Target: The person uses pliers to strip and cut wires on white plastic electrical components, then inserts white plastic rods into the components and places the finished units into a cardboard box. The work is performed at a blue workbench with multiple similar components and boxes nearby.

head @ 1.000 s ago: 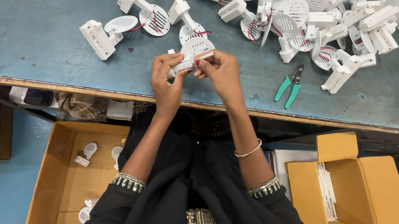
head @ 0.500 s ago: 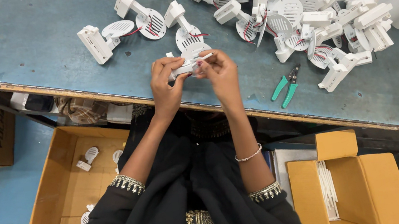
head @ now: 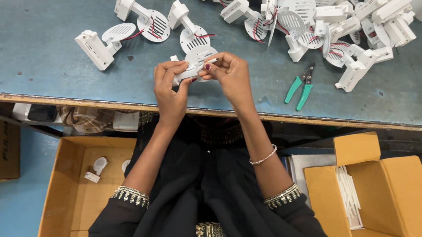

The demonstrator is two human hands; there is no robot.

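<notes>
Left hand [head: 169, 88]: I see fingers pinched on the white plastic part [head: 192, 65], above the near table [head: 13, 42] edge.
Right hand [head: 229, 76]: fingers grip the same part.
Right: green pliers [head: 300, 87].
Far: pile of white parts [head: 316, 0].

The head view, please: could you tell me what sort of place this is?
Probably a small assembly workshop: a pile of white plastic parts with red wires lies on a worn blue bench, green pliers beside them, and cardboard boxes below.
</notes>
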